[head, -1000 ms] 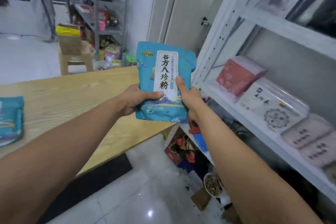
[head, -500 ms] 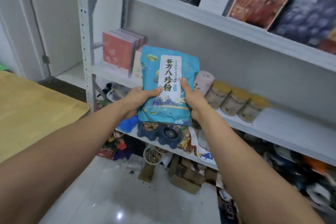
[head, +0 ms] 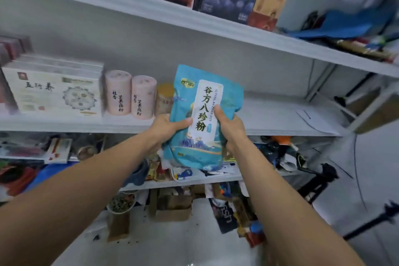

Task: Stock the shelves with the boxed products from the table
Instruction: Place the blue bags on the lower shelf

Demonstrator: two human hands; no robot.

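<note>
Both hands, left hand (head: pixel 167 128) and right hand (head: pixel 230 129), grip a teal pouch (head: pixel 203 114) upright before the white shelf (head: pixel 280 114), pink canisters (head: pixel 131 97) at nine o'clock.

Glossy plastic pouch (head: pixel 203 119); matt white-painted metal shelf (head: pixel 280 114).

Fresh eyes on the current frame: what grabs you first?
The blue pouch with its white label sits dead centre, held upright by the left hand and right hand, with both thumbs on its front. Behind it the middle shelf lies bare to the right, while two pink canisters and a white box stand on it to the left.
</note>
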